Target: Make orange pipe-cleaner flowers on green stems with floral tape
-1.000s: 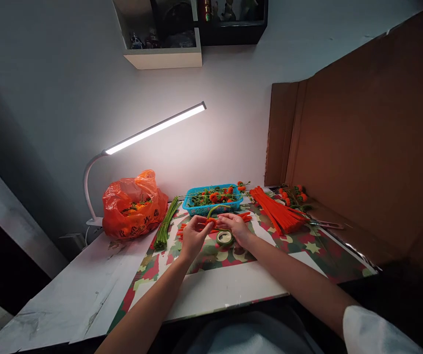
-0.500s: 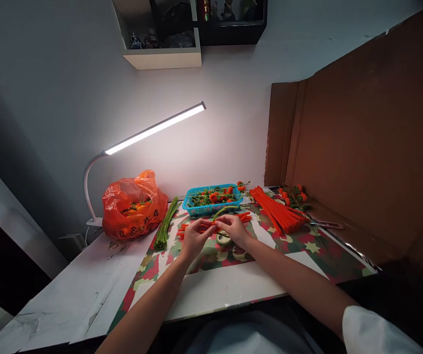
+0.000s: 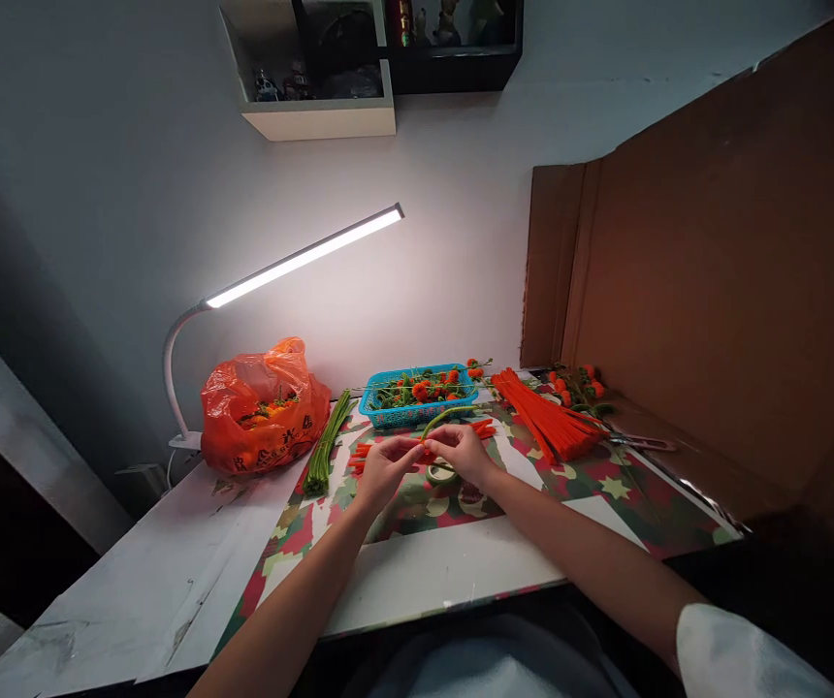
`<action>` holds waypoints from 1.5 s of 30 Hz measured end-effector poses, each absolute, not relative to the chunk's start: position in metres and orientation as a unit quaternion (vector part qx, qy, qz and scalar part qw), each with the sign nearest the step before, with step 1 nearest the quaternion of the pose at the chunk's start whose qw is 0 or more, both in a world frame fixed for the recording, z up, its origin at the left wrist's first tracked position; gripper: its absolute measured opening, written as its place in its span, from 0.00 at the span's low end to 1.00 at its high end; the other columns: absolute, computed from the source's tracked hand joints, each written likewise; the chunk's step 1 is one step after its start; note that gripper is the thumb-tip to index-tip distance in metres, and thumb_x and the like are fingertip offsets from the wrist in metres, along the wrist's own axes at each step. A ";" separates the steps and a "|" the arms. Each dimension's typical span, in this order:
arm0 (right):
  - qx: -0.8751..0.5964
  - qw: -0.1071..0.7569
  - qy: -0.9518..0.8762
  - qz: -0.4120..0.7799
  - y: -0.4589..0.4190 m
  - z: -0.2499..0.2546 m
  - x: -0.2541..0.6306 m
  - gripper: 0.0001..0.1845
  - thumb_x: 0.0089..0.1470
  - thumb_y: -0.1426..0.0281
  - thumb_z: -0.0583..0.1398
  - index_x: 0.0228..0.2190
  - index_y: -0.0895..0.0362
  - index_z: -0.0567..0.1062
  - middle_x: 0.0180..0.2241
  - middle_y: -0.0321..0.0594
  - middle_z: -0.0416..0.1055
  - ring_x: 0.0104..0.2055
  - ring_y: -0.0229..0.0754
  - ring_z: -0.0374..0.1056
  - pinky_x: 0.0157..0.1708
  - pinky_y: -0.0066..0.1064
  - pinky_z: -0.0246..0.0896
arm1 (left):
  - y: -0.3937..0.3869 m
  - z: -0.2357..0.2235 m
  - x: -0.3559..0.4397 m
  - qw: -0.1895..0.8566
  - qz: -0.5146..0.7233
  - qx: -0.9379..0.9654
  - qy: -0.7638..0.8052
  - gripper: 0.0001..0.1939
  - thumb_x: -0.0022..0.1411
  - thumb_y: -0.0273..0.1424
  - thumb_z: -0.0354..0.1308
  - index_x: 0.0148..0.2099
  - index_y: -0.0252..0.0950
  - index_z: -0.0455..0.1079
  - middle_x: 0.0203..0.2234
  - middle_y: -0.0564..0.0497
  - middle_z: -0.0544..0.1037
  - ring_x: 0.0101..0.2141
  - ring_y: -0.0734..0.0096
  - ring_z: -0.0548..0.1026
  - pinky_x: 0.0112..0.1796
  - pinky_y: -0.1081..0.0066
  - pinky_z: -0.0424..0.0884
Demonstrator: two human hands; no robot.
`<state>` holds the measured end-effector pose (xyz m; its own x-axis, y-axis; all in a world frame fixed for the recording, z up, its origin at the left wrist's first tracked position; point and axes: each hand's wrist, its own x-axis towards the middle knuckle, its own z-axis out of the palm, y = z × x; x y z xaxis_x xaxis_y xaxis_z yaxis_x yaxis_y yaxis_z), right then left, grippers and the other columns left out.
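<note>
My left hand (image 3: 386, 469) and my right hand (image 3: 466, 452) meet fingertip to fingertip over the middle of the table, both closed in a pinch. Out of their fingers rises a curved green pipe cleaner (image 3: 440, 418), its free end bending to the right. A small orange bit shows at the fingertips, mostly hidden. Beneath the hands lie short orange-red pipe cleaner pieces (image 3: 356, 460) and a roll of green tape (image 3: 441, 475).
Behind the hands stands a blue basket (image 3: 380, 418) of orange flowers with green stems. Green pipe cleaners (image 3: 328, 446) lie left, beside an orange plastic bag (image 3: 224, 427). Orange-red pipe cleaners (image 3: 544, 417) and scissors (image 3: 642, 442) lie right. A lamp (image 3: 307, 254) shines above; cardboard (image 3: 708, 291) walls the right.
The free end of the green pipe cleaner has swung slightly to the right. Both hands stay pinched together in nearly the same place, with a small shift of the fingers.
</note>
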<state>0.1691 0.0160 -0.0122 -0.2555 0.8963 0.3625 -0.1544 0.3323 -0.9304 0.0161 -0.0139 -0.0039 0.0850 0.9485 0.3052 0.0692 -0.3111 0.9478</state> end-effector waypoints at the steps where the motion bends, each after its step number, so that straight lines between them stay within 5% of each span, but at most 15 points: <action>1: -0.297 0.529 -0.620 0.497 0.017 -0.013 0.169 0.09 0.40 0.64 0.65 0.24 0.57 0.77 0.24 0.37 0.74 0.28 0.41 0.70 0.31 0.32 0.64 | -0.014 -0.003 0.016 0.426 0.524 0.606 0.420 0.14 0.49 0.40 0.65 0.34 0.34 0.76 0.28 0.45 0.80 0.31 0.63 0.78 0.29 0.71 0.74; 9: -0.285 0.524 -0.634 0.491 0.023 -0.012 0.173 0.15 0.47 0.59 0.61 0.32 0.57 0.78 0.31 0.38 0.75 0.34 0.41 0.69 0.35 0.30 0.63 | -0.007 -0.003 0.011 0.500 0.566 0.494 0.431 0.19 0.43 0.41 0.67 0.32 0.32 0.76 0.29 0.45 0.80 0.29 0.65 0.78 0.27 0.72 0.75; 17: -0.309 0.496 -0.638 0.501 0.019 -0.013 0.173 0.15 0.38 0.59 0.66 0.25 0.58 0.76 0.21 0.36 0.72 0.22 0.37 0.66 0.24 0.27 0.60 | -0.005 -0.001 0.010 0.556 0.586 0.399 0.434 0.15 0.42 0.36 0.68 0.32 0.32 0.73 0.28 0.46 0.80 0.26 0.70 0.78 0.25 0.76 0.73; 26: -0.291 0.537 -0.548 0.572 0.016 -0.012 0.167 0.17 0.31 0.59 0.69 0.23 0.58 0.77 0.26 0.38 0.76 0.31 0.42 0.71 0.35 0.33 0.64 | -0.002 -0.001 0.008 0.602 0.584 0.383 0.387 0.15 0.45 0.33 0.68 0.34 0.36 0.68 0.32 0.49 0.80 0.31 0.68 0.79 0.29 0.74 0.75; 45: -0.313 0.612 -0.381 0.618 0.032 -0.013 0.162 0.19 0.27 0.60 0.70 0.22 0.56 0.72 0.25 0.36 0.74 0.35 0.43 0.72 0.37 0.33 0.64 | 0.007 -0.005 0.015 0.530 0.640 0.371 0.415 0.16 0.47 0.36 0.67 0.29 0.34 0.63 0.29 0.47 0.79 0.36 0.62 0.79 0.29 0.73 0.74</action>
<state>0.1620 0.0321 -0.0133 -0.0544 0.9953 0.0803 -0.5179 0.0406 -0.8545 0.0147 0.0066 -0.0049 -0.1632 0.9860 0.0336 -0.3703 -0.0928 0.9243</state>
